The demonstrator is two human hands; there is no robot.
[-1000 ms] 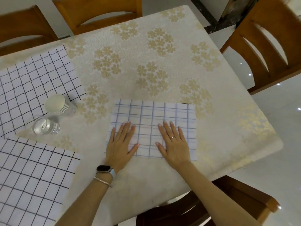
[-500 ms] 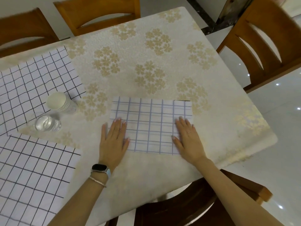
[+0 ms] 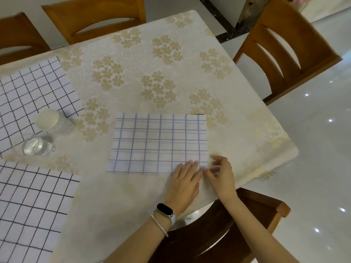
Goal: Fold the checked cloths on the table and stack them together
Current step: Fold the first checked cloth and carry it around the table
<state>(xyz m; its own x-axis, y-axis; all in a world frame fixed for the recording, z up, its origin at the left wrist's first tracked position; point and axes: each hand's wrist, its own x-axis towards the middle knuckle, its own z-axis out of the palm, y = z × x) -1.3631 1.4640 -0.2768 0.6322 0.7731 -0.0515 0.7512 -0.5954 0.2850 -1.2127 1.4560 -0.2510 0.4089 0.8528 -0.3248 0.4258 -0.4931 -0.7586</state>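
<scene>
A folded checked cloth (image 3: 159, 143) with pale blue lines lies flat near the table's front edge. My left hand (image 3: 184, 181) rests flat on its near right corner, fingers stretched out. My right hand (image 3: 221, 175) is just right of that corner, with thumb and fingers pinched on the cloth's edge; this spot is blurred. Two unfolded checked cloths with black lines lie spread out on the left, one at the far left (image 3: 34, 95) and one at the near left (image 3: 32, 209).
A stack of paper cups (image 3: 53, 120) and a clear glass (image 3: 38, 147) sit between the two spread cloths. The table (image 3: 152, 63) has a cream flowered cover. Wooden chairs stand at the back (image 3: 91, 18), the right (image 3: 284, 54) and below my arms (image 3: 218, 234).
Both hands have left the cloth's near side edges. My left hand slid right across it, and both now meet at its near right corner. The camera view shifted slightly.
</scene>
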